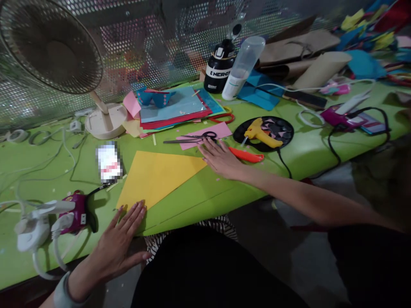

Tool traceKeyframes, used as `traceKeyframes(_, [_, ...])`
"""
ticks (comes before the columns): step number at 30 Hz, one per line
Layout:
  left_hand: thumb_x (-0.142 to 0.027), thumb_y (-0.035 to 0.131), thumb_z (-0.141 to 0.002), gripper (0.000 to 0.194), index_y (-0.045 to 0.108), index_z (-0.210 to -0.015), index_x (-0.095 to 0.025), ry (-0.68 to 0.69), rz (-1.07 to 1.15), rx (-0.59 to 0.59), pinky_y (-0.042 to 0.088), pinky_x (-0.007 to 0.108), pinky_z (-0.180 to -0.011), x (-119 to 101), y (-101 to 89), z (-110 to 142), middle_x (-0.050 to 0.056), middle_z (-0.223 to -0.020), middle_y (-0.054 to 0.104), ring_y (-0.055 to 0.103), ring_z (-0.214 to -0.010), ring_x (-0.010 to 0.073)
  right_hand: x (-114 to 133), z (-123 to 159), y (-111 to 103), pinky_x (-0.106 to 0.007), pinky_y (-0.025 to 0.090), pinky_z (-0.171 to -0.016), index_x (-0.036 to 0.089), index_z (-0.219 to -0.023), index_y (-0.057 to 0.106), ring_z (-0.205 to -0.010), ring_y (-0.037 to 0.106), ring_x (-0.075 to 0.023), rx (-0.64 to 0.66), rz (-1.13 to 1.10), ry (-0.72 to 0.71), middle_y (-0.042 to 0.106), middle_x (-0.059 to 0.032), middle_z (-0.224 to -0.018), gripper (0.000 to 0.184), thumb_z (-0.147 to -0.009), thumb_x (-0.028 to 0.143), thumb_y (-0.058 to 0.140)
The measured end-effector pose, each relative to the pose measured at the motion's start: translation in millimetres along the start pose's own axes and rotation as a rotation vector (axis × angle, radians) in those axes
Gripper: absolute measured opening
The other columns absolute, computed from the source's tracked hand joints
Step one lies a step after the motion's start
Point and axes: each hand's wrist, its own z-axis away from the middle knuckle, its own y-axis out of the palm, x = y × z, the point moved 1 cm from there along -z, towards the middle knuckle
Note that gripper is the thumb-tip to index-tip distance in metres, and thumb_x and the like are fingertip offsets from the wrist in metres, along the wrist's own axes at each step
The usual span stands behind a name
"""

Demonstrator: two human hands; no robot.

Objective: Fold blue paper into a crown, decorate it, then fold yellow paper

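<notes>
A folded sheet of yellow paper (157, 175) lies flat on the green table (192, 205), shaped roughly like a triangle. My left hand (120, 239) has its fingers stretched out, with the tips on the paper's lower left corner. At the paper's right tip, my right hand (221, 158) rests flat with spread fingers. Just beyond that hand lie black scissors (192, 139) on a pink paper piece (224, 128). An orange-red cutter (247, 155) sits beside my right hand. A yellow glue gun (261, 132) rests on a round black dish (282, 126) farther right.
A fan (105, 119) stands at the back left, near a phone (109, 162). Plugs and a purple power strip (72, 211) with cables occupy the left edge. Behind are stacked coloured sheets (173, 107), a black bottle (219, 66) and a clear bottle (242, 68). Another purple strip (343, 117) lies right.
</notes>
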Motion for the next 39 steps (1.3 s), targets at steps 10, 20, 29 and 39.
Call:
traceKeyframes(10, [-0.065, 0.048, -0.09, 0.095, -0.002, -0.157, -0.019, -0.025, 0.072, 0.083, 0.016, 0.047, -0.12, 1.4, -14.0, 1.9, 0.013, -0.16, 0.019, 0.028, -0.146, 0.0291, 13.9, -16.6, -29.6, -0.056, 0.026, -0.116, 0.009, -0.144, 0.046, -0.143, 0.031, -0.0347, -0.176, -0.029, -0.049, 0.036, -0.0183, -0.154, 0.051, -0.096, 0.02, 0.033])
traceKeyframes(20, [-0.063, 0.049, -0.091, 0.093, -0.002, -0.157, -0.021, -0.11, 0.167, 0.06, 0.015, 0.049, -0.121, -10.9, -11.3, 5.5, 0.013, -0.16, 0.018, 0.023, -0.147, 0.0276, 99.7, -78.5, -41.9, -0.043, 0.052, -0.083, 0.014, -0.124, 0.06, -0.108, 0.062, -0.0364, 0.084, -0.162, -0.027, 0.061, -0.0202, -0.124, 0.057, -0.08, 0.049, 0.07])
traceKeyframes(29, [-0.049, 0.055, -0.094, 0.087, 0.001, -0.157, -0.025, -0.319, 0.24, -0.285, 0.021, 0.049, -0.122, 10.8, -17.1, -11.1, 0.011, -0.163, 0.013, 0.014, -0.15, 0.0283, 67.1, -65.9, -41.7, -0.032, 0.045, -0.065, 0.018, -0.08, 0.065, -0.076, 0.062, -0.023, 0.132, -0.625, -0.064, 0.067, -0.0039, -0.08, 0.031, -0.077, 0.048, 0.067])
traceKeyframes(39, [-0.044, 0.071, -0.084, 0.086, 0.021, -0.152, -0.027, -0.526, 1.299, -0.707, 0.046, 0.051, -0.106, 33.2, -17.0, -76.0, 0.019, -0.145, 0.049, 0.053, -0.13, 0.0308, 54.4, -34.3, -73.4, -0.03, 0.051, -0.059, 0.02, -0.082, 0.065, -0.066, 0.063, -0.0171, -0.176, -1.387, 0.194, 0.07, -0.0013, -0.08, 0.04, -0.062, 0.051, 0.081])
